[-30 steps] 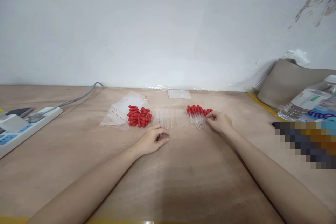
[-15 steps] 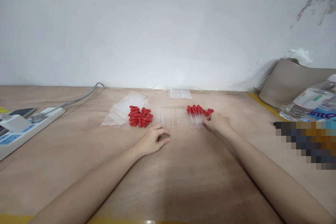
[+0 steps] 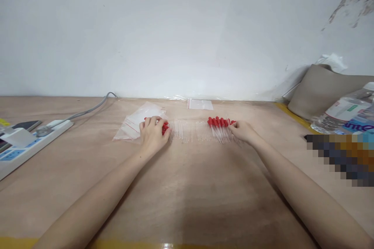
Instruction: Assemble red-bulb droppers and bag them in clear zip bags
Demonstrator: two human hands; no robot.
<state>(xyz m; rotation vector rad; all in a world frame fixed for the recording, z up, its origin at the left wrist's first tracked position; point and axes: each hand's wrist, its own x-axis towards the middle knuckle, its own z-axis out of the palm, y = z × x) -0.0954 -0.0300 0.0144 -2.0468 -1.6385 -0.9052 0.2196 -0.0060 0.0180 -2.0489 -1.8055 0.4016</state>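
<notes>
The left hand point(image 3: 152, 136) lies palm-down with fingers loosely curled over a pile of red rubber bulbs point(image 3: 164, 127), which sits on clear zip bags point(image 3: 133, 124) just left of the fingertips. Loose clear pipette tubes point(image 3: 189, 131) lie between the hands. The right hand point(image 3: 244, 131) rests with fingers together against the assembled droppers point(image 3: 219, 126); whether it pinches one cannot be told.

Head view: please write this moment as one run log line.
left hand: covers loose red bulbs | right hand: touches assembled droppers | between: clear tubes | table
</notes>
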